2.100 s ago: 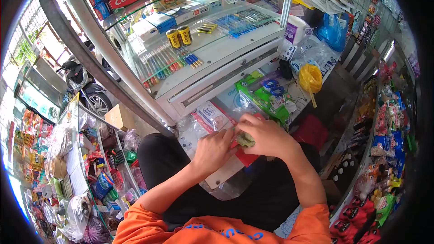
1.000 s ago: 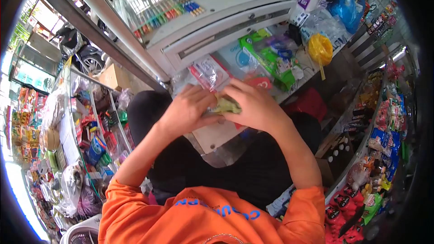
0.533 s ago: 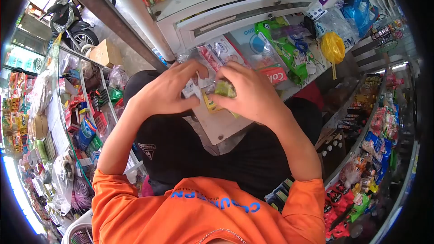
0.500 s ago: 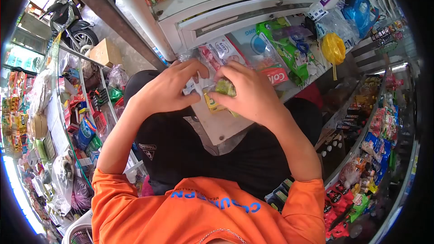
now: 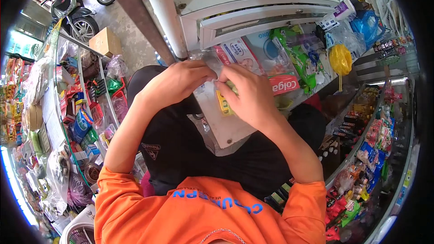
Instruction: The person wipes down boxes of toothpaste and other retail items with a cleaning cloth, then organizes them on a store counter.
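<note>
Close together over the counter (image 5: 226,129), both my hands work with pinched fingers. My left hand (image 5: 187,81) is closed, its fingertips pressed together near a bit of clear or white plastic; what it grips is too small to make out. Between the thumb and curled fingers of my right hand (image 5: 251,95) shows a small green bundle (image 5: 232,86), mostly hidden by the hand. Just below them a yellow box (image 5: 223,104) lies on the counter. Beyond my right hand are a red Colgate box (image 5: 284,84) and a pink-and-white Baby box (image 5: 239,52).
Green packets (image 5: 298,61) and a yellow plastic bag (image 5: 340,61) are at the right of the counter. A white drawer front (image 5: 266,18) rises behind it, beside a white post (image 5: 167,13). Shelves of goods flank both sides. A cardboard box (image 5: 105,41) and motorbike (image 5: 74,16) stand at left.
My hands have drawn closer together, and the left fingers have gone from spread to pinched. The green bundle is now more hidden by my right hand. The view has shifted slightly.
</note>
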Demonstrator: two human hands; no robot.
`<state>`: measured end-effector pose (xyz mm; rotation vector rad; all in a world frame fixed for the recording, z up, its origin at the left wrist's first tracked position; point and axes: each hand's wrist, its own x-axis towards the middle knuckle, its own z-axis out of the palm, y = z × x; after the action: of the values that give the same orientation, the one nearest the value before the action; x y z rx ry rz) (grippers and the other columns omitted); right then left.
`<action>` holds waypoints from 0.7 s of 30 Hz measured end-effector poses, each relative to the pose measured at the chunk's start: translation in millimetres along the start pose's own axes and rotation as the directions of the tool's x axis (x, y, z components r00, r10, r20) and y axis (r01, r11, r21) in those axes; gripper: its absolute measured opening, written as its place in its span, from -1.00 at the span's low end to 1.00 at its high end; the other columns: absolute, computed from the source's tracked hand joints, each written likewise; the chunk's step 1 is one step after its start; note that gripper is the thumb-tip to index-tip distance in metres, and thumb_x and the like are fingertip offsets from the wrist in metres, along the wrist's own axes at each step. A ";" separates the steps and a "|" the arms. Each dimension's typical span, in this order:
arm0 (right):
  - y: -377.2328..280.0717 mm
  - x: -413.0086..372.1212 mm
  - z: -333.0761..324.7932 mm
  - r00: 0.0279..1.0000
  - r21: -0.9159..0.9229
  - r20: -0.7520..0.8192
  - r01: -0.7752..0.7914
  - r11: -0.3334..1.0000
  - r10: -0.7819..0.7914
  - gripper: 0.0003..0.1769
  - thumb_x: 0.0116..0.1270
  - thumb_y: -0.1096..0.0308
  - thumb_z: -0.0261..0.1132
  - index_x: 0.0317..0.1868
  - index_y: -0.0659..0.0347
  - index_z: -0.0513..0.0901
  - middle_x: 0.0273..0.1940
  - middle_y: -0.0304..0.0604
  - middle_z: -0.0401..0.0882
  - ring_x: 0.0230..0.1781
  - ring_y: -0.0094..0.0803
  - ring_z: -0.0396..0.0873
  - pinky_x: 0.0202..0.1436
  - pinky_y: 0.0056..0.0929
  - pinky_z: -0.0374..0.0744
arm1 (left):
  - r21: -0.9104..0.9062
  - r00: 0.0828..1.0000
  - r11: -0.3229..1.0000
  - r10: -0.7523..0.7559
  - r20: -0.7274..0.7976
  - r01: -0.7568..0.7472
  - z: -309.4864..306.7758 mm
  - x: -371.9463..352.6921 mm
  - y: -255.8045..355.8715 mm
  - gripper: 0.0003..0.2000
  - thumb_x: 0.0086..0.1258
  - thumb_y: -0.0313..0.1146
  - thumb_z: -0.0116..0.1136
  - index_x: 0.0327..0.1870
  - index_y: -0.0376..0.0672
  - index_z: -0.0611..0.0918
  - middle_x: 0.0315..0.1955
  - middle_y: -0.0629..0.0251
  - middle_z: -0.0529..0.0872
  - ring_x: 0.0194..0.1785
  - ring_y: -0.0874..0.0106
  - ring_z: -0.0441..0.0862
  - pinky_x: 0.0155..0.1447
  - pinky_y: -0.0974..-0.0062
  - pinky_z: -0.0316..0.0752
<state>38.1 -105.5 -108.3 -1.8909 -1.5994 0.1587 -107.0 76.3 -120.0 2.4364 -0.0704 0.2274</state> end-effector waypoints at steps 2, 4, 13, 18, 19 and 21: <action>2.8 -2.8 0.7 0.997 -0.014 -0.014 0.075 0.997 -0.075 -0.84 0.40 0.34 0.39 -0.22 0.16 0.55 -0.31 -0.15 0.61 -0.39 -0.04 0.69 -0.38 -0.11 0.58 | -0.039 1.000 0.999 0.009 0.009 -0.009 -1.5 0.8 -0.5 -0.81 0.54 -0.46 0.12 0.06 -0.28 0.68 -0.07 0.04 0.72 0.06 -0.03 0.67 0.17 0.12 0.57; 6.0 -6.2 -0.1 0.988 -0.042 -0.031 0.149 0.988 -0.150 -0.84 0.40 0.36 0.38 -0.23 0.16 0.54 -0.32 -0.14 0.58 -0.41 -0.03 0.68 -0.40 -0.13 0.57 | -0.079 0.999 0.996 0.031 0.013 -0.029 -2.4 2.2 -1.3 -0.81 0.54 -0.46 0.11 0.05 -0.29 0.68 -0.10 0.01 0.73 0.03 -0.05 0.67 0.15 0.11 0.57; -8.7 -12.9 -19.8 0.999 -0.013 0.043 0.010 1.000 -0.009 -0.70 0.29 0.23 0.50 -0.27 0.23 0.57 -0.28 -0.06 0.66 -0.33 0.03 0.69 -0.27 -0.06 0.59 | -0.080 0.993 0.993 -0.092 -0.067 0.087 -9.3 7.6 13.1 -0.84 0.46 -0.39 0.24 -0.27 -0.34 0.64 -0.34 0.02 0.71 -0.22 -0.01 0.65 -0.10 0.20 0.54; -5.9 -18.2 -17.5 0.986 -0.132 0.156 -0.030 0.991 0.050 -0.57 0.20 0.04 0.55 -0.26 0.24 0.65 -0.22 -0.03 0.73 -0.20 0.00 0.73 -0.17 -0.03 0.64 | 0.060 0.939 0.997 0.058 -0.339 -0.040 35.6 25.8 23.3 -0.86 0.44 -0.43 0.25 -0.28 -0.34 0.68 -0.42 0.02 0.66 -0.25 -0.02 0.61 -0.16 0.20 0.50; -1.1 -21.3 -13.6 0.989 -0.137 0.140 -0.026 0.990 0.046 -0.62 0.25 0.05 0.51 -0.25 0.23 0.68 -0.24 -0.04 0.72 -0.19 -0.02 0.74 -0.17 -0.05 0.65 | 0.122 0.919 0.992 0.084 -0.384 -0.040 39.4 24.3 23.0 -0.87 0.44 -0.44 0.26 -0.27 -0.33 0.69 -0.41 0.01 0.66 -0.24 0.01 0.62 -0.16 0.20 0.50; -2.4 -24.0 -14.1 0.989 -0.144 0.133 -0.043 0.989 0.063 -0.64 0.28 0.06 0.47 -0.26 0.22 0.69 -0.27 -0.05 0.70 -0.21 -0.02 0.73 -0.18 -0.05 0.64 | 0.171 0.880 0.985 0.099 -0.464 -0.021 47.3 22.3 22.2 -0.80 0.49 -0.40 0.27 -0.35 -0.31 0.72 -0.48 0.03 0.65 -0.31 0.10 0.63 -0.17 0.22 0.50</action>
<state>37.0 -133.0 -103.3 -2.0710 -1.6902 0.2075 -80.6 29.1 -137.7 2.4679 0.0932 0.8801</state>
